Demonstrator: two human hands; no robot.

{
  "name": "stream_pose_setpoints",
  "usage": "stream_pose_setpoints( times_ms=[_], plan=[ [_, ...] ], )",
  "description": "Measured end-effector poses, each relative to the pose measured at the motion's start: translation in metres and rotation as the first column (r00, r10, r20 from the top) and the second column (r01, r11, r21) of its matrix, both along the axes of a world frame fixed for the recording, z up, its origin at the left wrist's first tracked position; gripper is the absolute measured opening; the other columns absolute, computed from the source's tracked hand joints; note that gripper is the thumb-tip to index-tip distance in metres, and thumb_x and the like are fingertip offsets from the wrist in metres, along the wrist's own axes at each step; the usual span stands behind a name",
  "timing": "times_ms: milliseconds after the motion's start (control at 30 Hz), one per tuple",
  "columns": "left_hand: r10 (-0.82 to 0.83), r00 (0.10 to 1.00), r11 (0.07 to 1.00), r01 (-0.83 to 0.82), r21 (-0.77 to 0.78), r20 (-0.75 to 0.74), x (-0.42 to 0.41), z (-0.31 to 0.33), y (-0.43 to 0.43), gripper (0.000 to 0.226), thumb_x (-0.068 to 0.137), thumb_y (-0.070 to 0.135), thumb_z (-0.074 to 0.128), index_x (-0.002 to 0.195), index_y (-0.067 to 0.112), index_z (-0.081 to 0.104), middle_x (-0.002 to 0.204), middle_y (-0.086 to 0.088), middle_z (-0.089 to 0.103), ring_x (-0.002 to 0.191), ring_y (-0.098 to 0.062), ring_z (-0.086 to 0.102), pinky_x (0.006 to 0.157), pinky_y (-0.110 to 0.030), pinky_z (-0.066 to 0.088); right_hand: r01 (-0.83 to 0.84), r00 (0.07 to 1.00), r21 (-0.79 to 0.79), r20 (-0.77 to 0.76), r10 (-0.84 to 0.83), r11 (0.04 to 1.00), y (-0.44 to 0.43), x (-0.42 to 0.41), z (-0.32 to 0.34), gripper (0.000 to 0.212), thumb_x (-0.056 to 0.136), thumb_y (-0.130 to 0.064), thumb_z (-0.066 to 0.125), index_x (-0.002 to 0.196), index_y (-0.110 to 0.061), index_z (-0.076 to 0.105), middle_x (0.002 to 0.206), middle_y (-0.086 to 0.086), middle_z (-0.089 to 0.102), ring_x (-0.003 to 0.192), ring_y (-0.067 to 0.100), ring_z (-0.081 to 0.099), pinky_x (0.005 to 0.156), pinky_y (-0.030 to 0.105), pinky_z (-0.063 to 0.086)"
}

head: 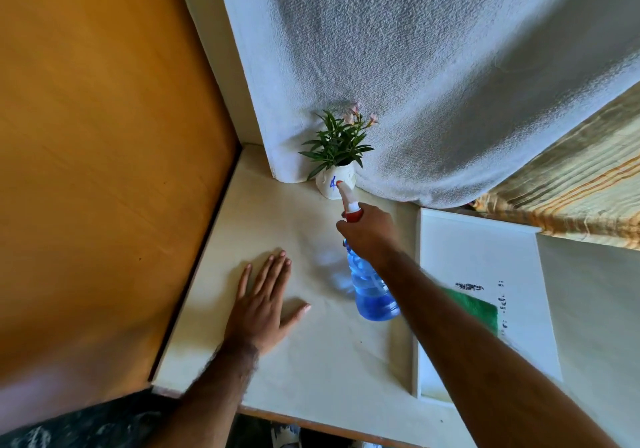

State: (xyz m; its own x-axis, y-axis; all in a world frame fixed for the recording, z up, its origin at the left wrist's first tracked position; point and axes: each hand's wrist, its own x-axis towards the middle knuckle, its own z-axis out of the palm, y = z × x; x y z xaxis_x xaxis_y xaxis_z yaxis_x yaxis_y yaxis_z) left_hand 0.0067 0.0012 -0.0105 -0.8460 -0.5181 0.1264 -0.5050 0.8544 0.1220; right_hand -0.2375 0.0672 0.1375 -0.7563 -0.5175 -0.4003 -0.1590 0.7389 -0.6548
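R hand (369,231) is wrapped tight round the neck of the bottle (372,288), right under the red/white spray head. Bottle is blue, see-thru, tilted, base toward the person and nozzle aimed at the pot (341,181). The tip looks like it overlaps the pot's front, next to a blue "4", but can't tell if they actually touch. Also can't tell if the base clears the table (311,361). There's a blue glow on the top just left of it.

L hand (263,304) lies flat, palm down, fingers straight and a bit spread, holding nothing. It's well apart from the bottle.

Pot w/ the plant (337,142) sits at the back, tucked against the hanging towel (433,84), so not much room behind it.

Edges: the table's left side runs along the orange panel (104,136), w/ a dark gap between. Near edge is at the bottom by the forearms. Tray (485,250) sits on the right, its left rim just beside the bottle, w/ a green cloth (478,305) in it, partly behind the R arm. Bare tabletop btw the L hand and the pot, and btw the two hands.
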Motion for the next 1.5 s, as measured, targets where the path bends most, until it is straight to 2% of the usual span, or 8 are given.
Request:
stream_pose_setpoints(
  times_ms=[300, 633, 833, 900, 1000, 1200, 1333, 1500],
  plan=[
    [0.0, 1.0, 1.0, 0.0, -0.006, -0.016, 0.0, 0.0, 0.0, 0.094, 0.096, 0.075, 0.045, 0.166, 0.013, 0.029, 0.175, -0.005, 0.026, 0.161, -0.02, 0.024, 0.129, -0.058, 0.025, 0.072, 0.993, 0.077, -0.099, -0.064, 0.994, -0.008, 0.003, -0.002, 0.021, 0.076, -0.04, 0.06, 0.066, -0.021, 0.062, 0.07, 0.001, 0.072, 0.072, 0.026, 0.068, 0.063, 0.029, 0.05],
    [-0.005, 1.0, 1.0, 0.005, -0.011, -0.003, 0.001, 0.001, -0.001, 0.094, 0.096, 0.075, 0.046, 0.166, 0.013, 0.029, 0.175, -0.005, 0.026, 0.161, -0.021, 0.025, 0.129, -0.058, 0.026, 0.097, 0.992, 0.048, -0.091, -0.092, 0.994, -0.002, 0.001, -0.001, 0.017, 0.078, -0.034, 0.057, 0.072, -0.019, 0.064, 0.071, 0.002, 0.072, 0.074, 0.026, 0.068, 0.062, 0.03, 0.05],
    [-0.01, 1.0, 1.0, 0.009, -0.029, -0.029, 0.001, 0.0, -0.001, 0.093, 0.095, 0.073, 0.048, 0.164, 0.012, 0.034, 0.174, -0.007, 0.031, 0.159, -0.023, 0.031, 0.126, -0.059, 0.029, 0.184, 0.981, -0.143, -0.042, -0.191, 0.973, 0.027, 0.005, 0.017, 0.021, 0.078, -0.026, 0.062, 0.096, -0.026, 0.073, 0.074, 0.0, 0.075, 0.076, 0.015, 0.071, 0.07, 0.028, 0.056],
    [-0.016, 0.999, 0.999, 0.014, -0.037, -0.042, 0.001, -0.001, -0.002, 0.093, 0.095, 0.073, 0.048, 0.163, 0.011, 0.036, 0.173, -0.008, 0.033, 0.158, -0.024, 0.033, 0.125, -0.06, 0.031, 0.27, 0.959, -0.273, -0.014, -0.284, 0.923, 0.038, 0.0, 0.031, 0.014, 0.079, -0.016, 0.066, 0.09, -0.02, 0.074, 0.059, -0.006, 0.071, 0.059, -0.003, 0.066, 0.058, 0.015, 0.049],
    [-0.018, 0.999, 0.998, 0.015, -0.063, -0.051, 0.002, -0.001, -0.004, 0.093, 0.096, 0.073, 0.047, 0.162, 0.01, 0.036, 0.172, -0.009, 0.034, 0.157, -0.026, 0.035, 0.126, -0.059, 0.031, 0.336, 0.924, -0.45, -0.011, -0.381, 0.828, 0.052, -0.017, 0.052, 0.009, 0.08, -0.008, 0.069, 0.085, -0.011, 0.075, 0.051, -0.017, 0.067, 0.05, -0.006, 0.061, 0.056, 0.015, 0.045],
    [-0.036, 0.997, 0.997, 0.031, -0.078, -0.069, 0.001, -0.003, -0.001, 0.092, 0.096, 0.071, 0.047, 0.163, 0.009, 0.035, 0.172, -0.01, 0.033, 0.158, -0.026, 0.034, 0.127, -0.059, 0.029, 0.266, 0.875, -0.723, -0.096, -0.474, 0.638, 0.094, -0.06, 0.065, 0.02, 0.086, -0.013, 0.075, 0.104, -0.022, 0.074, 0.088, 0.015, 0.076, 0.077, 0.02, 0.07, 0.076, 0.034, 0.058],
    [-0.038, 0.996, 0.997, 0.033, -0.065, -0.084, 0.0, -0.004, -0.002, 0.092, 0.095, 0.07, 0.049, 0.162, 0.008, 0.037, 0.171, -0.01, 0.035, 0.157, -0.025, 0.035, 0.125, -0.06, 0.031, 0.204, 0.832, -0.74, -0.214, -0.512, 0.641, 0.119, -0.088, 0.051, 0.021, 0.091, -0.019, 0.076, 0.108, -0.031, 0.071, 0.101, -0.002, 0.076, 0.089, 0.036, 0.072, 0.087, 0.05, 0.058],
    [-0.04, 0.996, 0.997, 0.034, -0.07, -0.08, 0.0, -0.005, -0.002, 0.091, 0.096, 0.07, 0.048, 0.162, 0.009, 0.038, 0.171, -0.01, 0.036, 0.155, -0.027, 0.038, 0.125, -0.059, 0.031, 0.218, 0.829, -0.676, -0.252, -0.499, 0.704, 0.137, -0.105, 0.029, 0.016, 0.09, -0.023, 0.078, 0.096, -0.036, 0.07, 0.112, 0.006, 0.075, 0.088, 0.022, 0.072, 0.087, 0.039, 0.056]
  ],
)
